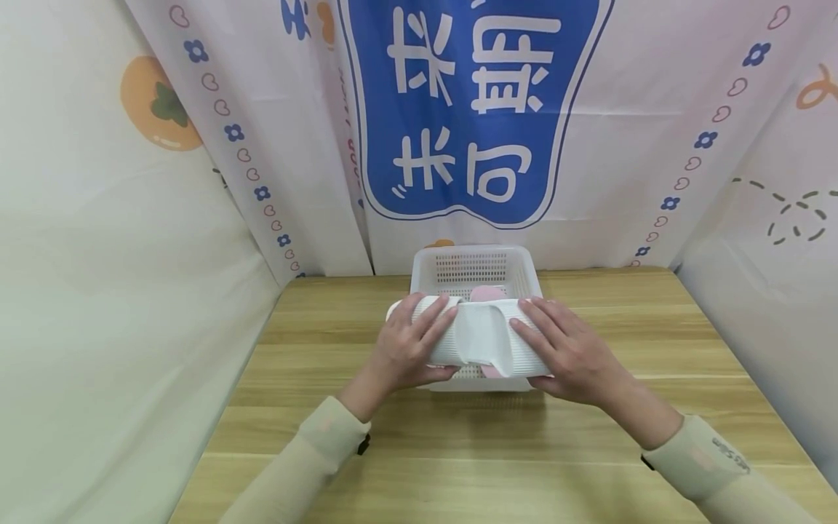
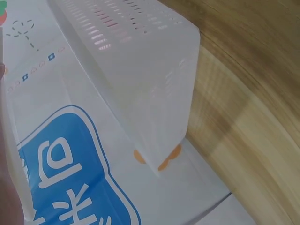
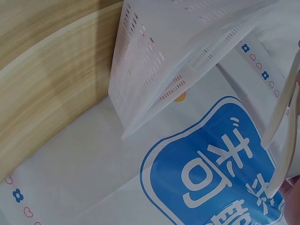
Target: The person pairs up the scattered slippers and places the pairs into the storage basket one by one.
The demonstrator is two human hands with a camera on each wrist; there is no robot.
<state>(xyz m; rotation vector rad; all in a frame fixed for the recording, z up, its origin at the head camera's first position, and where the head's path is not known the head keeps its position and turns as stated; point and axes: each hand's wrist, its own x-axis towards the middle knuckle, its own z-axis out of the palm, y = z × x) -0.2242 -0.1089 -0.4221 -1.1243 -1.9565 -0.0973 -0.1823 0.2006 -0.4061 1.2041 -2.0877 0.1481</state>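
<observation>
The held item (image 1: 481,335) spans from the fingers of the left hand (image 1: 409,346) to those of the right hand (image 1: 576,356); below the fingers, the basket (image 1: 423,275) stands on the table (image 1: 452,444) with another item (image 1: 487,292) inside, and beyond the fingertips the cloth (image 1: 596,211) hangs behind the basket

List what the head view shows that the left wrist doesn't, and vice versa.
Head only: the left hand and right hand in full, gripping the white ribbed item, plus the sleeves and a view down into the basket.

Left wrist only: the basket's outer left side wall, and a red print at the upper left edge.

Both: the basket, wooden table and blue panel with white characters.
</observation>
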